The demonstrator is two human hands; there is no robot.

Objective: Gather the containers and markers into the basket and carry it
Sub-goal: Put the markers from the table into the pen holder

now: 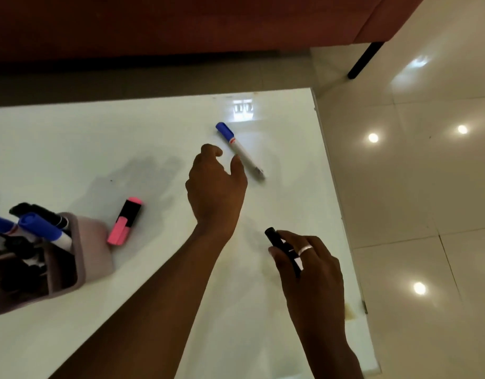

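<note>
A blue-capped white marker (240,149) lies loose on the white table (153,132), far right of centre. My left hand (215,187) hovers just beside it, fingers and thumb apart, holding nothing. My right hand (307,266) is nearer the front right and grips a black marker (279,246). A pink and black highlighter (125,220) lies on the table left of centre. At the left edge stands a mauve basket (95,250) with several blue and black markers (44,231) sticking out of it.
The table's right edge (334,187) drops to a glossy tiled floor (413,187). A dark red sofa (181,23) with a black leg (365,60) stands beyond the table's far edge.
</note>
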